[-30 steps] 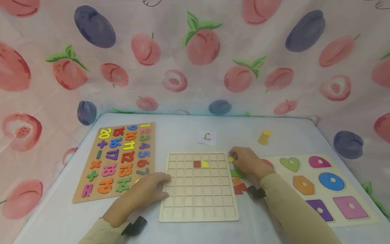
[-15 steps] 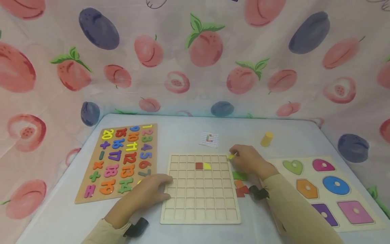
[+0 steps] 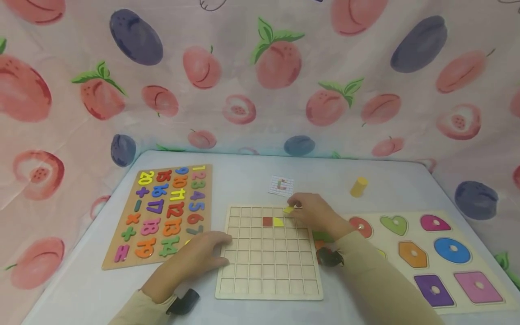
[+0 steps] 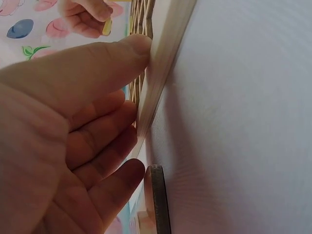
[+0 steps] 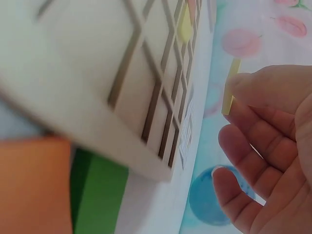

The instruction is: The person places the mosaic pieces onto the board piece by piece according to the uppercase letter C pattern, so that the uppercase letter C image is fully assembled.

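Note:
A wooden grid board (image 3: 268, 273) lies in front of me, a red square tile (image 3: 267, 221) and a yellow quarter-round tile (image 3: 278, 222) side by side in its second row from the back. Over the back right part of the board, my right hand (image 3: 314, 214) pinches another yellow tile (image 3: 289, 210) between thumb and fingers. In the right wrist view this tile (image 5: 231, 87) shows edge-on, raised off the grid. My left hand (image 3: 201, 253) rests at the board's left edge with relaxed fingers, the thumb (image 4: 139, 45) against the rim in the left wrist view.
Behind the board lies a small pattern card (image 3: 281, 185). A number puzzle board (image 3: 115, 225) is on the left, a shape puzzle board (image 3: 390, 295) on the right. Green (image 3: 322, 237) and orange tiles lie beside the grid, partly under my right arm. A yellow cylinder (image 3: 359, 187) stands at back right.
My right hand has moved left from beside the board's back right corner to over the grid, carrying the yellow tile. My left hand stays at the left edge.

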`<state>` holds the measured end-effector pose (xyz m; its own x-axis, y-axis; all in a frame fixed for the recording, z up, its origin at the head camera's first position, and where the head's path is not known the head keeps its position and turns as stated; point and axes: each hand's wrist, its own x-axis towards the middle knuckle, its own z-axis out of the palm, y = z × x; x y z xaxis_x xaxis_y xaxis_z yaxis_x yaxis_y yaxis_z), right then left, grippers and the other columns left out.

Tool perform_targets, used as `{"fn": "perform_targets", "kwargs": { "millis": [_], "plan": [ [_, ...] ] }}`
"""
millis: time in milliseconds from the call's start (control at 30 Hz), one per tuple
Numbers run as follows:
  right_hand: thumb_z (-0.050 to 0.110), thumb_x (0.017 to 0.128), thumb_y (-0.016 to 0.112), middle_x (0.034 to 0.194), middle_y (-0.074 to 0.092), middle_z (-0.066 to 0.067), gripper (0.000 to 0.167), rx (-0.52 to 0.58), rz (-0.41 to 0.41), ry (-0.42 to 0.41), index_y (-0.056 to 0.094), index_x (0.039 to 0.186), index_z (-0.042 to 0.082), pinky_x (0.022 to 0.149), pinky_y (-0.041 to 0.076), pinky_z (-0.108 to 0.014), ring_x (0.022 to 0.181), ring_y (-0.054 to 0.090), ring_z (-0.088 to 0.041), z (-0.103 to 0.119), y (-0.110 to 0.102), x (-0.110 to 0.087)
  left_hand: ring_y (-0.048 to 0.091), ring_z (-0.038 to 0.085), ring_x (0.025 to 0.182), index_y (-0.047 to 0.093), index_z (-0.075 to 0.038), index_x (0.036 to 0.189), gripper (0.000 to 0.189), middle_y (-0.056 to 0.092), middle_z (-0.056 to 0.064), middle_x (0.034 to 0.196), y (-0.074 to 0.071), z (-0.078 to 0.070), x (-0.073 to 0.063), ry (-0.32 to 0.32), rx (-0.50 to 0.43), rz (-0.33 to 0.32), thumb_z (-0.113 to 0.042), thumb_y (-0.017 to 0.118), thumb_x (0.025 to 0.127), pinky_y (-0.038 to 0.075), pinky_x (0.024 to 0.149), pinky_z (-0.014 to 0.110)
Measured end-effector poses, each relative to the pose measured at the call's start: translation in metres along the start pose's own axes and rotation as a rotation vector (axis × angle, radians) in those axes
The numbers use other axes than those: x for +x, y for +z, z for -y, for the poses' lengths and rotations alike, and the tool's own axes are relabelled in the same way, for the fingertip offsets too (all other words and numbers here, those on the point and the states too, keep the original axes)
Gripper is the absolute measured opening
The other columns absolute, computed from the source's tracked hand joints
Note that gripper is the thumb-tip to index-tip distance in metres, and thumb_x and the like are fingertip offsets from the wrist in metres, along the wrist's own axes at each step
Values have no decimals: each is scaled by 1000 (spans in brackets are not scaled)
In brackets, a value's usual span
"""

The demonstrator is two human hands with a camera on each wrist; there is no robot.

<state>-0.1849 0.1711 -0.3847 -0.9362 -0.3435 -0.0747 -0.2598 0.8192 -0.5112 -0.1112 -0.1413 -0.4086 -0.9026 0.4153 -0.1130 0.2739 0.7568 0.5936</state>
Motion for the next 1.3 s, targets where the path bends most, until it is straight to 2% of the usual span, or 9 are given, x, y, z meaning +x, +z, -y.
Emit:
{"fn": "perform_targets", "kwargs": {
  "millis": [400,600,733,1033,1300],
  "plan": [
    [12,90,67,111,71,-8,27,-37,-11,-107,69,115,2,95,53,-45,105,65,-28,18,8,12,57,31,125,69,-8,122,47,67,7,125,-2,-2,1,-9,21,-2,-13,86,78,44,108,48],
    [8,85,61,113,70,-7,33,18,30,-76,69,116,4,97,51,-46,108,63,-28,27,13,17,57,31,124,70,-7,120,46,68,7,123,-3,-2,2,-9,28,-6,-13,86,78,44,108,47],
    [8,86,61,116,70,-7,34,45,45,-53,69,118,6,98,51,-45,111,62,-29,31,17,18,57,31,124,70,-8,120,45,68,7,123,-3,-2,2,-14,29,-2,-13,86,78,45,107,47],
    [12,87,62,115,69,-5,31,14,79,-48,70,117,8,98,50,-45,110,62,-26,43,24,23,58,32,123,70,-7,119,45,68,8,122,-1,2,2,7,9,0,-12,86,78,45,106,49],
    [13,89,69,116,70,-6,28,-33,82,-109,70,116,6,95,52,-43,109,64,-25,47,34,24,58,31,123,70,-8,121,44,68,7,124,0,1,1,8,17,10,-14,85,79,45,106,49]
  ]
}}
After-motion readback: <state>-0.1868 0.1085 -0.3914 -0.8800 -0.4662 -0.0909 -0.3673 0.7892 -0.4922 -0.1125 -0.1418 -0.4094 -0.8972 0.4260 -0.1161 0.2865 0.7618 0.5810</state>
